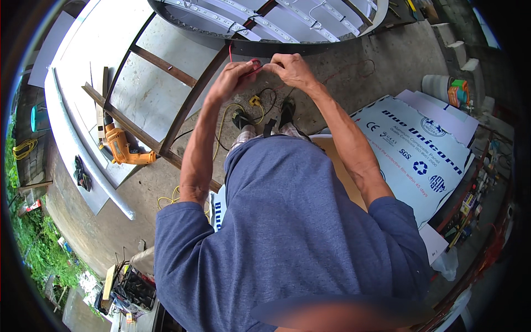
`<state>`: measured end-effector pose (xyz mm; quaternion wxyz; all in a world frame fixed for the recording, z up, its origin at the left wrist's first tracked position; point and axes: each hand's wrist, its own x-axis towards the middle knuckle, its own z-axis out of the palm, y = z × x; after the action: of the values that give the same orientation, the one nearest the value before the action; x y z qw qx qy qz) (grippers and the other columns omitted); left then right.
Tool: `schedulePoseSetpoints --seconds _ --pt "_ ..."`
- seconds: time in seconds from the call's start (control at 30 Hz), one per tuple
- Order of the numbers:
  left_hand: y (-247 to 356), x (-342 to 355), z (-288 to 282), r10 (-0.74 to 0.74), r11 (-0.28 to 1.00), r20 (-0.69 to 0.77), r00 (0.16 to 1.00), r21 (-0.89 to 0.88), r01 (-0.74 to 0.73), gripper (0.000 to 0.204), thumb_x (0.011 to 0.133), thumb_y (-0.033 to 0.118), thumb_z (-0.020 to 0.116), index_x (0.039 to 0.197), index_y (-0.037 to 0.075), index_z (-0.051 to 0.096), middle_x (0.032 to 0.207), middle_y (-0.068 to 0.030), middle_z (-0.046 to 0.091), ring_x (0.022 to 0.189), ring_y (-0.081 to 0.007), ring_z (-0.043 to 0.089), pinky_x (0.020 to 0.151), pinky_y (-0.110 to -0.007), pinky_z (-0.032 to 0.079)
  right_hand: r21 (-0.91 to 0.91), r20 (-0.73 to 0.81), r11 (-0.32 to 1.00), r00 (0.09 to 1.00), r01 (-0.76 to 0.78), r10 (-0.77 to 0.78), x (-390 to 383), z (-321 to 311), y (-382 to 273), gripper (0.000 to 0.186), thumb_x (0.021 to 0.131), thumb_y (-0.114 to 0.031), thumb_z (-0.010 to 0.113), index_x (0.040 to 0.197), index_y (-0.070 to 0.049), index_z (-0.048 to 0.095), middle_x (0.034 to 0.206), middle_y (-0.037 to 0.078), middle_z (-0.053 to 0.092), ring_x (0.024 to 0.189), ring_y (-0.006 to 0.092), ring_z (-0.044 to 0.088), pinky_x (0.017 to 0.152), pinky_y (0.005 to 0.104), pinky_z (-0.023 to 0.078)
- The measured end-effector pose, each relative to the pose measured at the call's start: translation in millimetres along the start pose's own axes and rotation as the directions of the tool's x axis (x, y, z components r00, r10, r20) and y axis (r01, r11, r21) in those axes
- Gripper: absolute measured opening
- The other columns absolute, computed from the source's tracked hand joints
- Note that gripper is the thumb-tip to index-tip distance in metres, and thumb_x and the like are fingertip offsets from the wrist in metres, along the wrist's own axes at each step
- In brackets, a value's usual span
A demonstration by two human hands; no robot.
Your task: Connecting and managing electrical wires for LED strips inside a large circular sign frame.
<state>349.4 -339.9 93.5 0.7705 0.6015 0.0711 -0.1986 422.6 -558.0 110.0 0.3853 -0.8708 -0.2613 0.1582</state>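
Observation:
In front of me, my left hand (237, 78) is closed around a thin red wire (230, 52). The wire rises from that hand toward the rim of a large dark-edged curved frame (265, 48). My right hand (291, 71) is at the same height, just to the right, its thumb and fingers pinched together on the red wire between the two hands. The exact wire end is too small to make out. Inside the curved frame run several white strips of small LEDs (271, 27).
An orange power drill (124, 146) rests at left beside a rusty metal frame (166, 66). A yellow cord (221, 124) runs across the concrete near my feet. Printed light-blue panels (409, 149) lie at right. A black tool bag (133, 288) is at lower left.

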Motion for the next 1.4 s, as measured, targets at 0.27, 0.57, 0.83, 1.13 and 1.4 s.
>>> schedulePoseSetpoints --seconds 0.27,0.57,0.83,1.13,1.4 --pt "17 4 -47 0.218 0.790 0.313 0.924 -0.612 0.021 0.033 0.106 0.031 0.056 0.100 -0.001 0.063 0.059 0.0066 0.038 0.047 -0.0036 0.031 0.047 -0.024 0.025 0.187 0.074 0.964 0.981 -0.191 0.180 -48 18 97 0.032 0.103 -0.033 0.057 0.095 -0.004 0.068 0.068 0.004 0.058 0.062 0.0129 0.055 0.059 0.0316 0.045" --pt "-21 7 24 0.231 0.441 -0.272 0.934 -0.826 -0.350 0.037 0.109 0.032 0.044 0.127 0.001 0.053 0.115 -0.0152 0.066 0.088 -0.0340 0.070 0.087 -0.049 0.058 -0.258 0.309 0.960 0.951 0.107 -0.023 -109 55 12 0.031 0.103 -0.030 0.049 0.092 -0.005 0.064 0.077 0.026 0.068 0.076 0.0468 0.068 0.071 0.0574 0.053" --pt "-25 1 7 0.206 0.783 -0.153 0.966 -0.566 -0.257 0.036 0.108 0.027 0.048 0.125 -0.004 0.057 0.120 -0.0212 0.069 0.102 -0.0389 0.072 0.089 -0.049 0.061 -0.370 0.601 0.909 0.796 0.193 0.076 -59 -9 -57 0.030 0.101 -0.032 0.055 0.099 -0.006 0.069 0.090 0.023 0.071 0.092 0.0411 0.070 0.083 0.0526 0.054" --pt "5 7 14 0.068 0.994 -0.119 0.991 -0.073 -0.077 0.027 0.102 0.026 0.061 0.093 0.002 0.069 0.076 -0.0018 0.066 0.057 -0.0089 0.059 0.047 -0.024 0.044 -0.306 0.210 0.932 0.969 0.192 -0.131 14 -11 -54 0.040 0.095 -0.045 0.064 0.095 -0.006 0.072 0.081 0.018 0.070 0.076 0.0339 0.071 0.067 0.0456 0.054" --pt "11 -6 -55 0.291 0.687 0.400 0.869 -0.719 0.101 0.040 0.110 0.030 0.040 0.085 0.005 0.059 0.052 0.0040 0.040 0.038 -0.0070 0.023 0.042 -0.026 0.022 0.244 0.188 0.966 0.981 -0.091 0.045 -26 -51 65 0.031 0.098 -0.032 0.063 0.096 -0.002 0.070 0.079 0.014 0.070 0.072 0.0279 0.069 0.066 0.0373 0.050"
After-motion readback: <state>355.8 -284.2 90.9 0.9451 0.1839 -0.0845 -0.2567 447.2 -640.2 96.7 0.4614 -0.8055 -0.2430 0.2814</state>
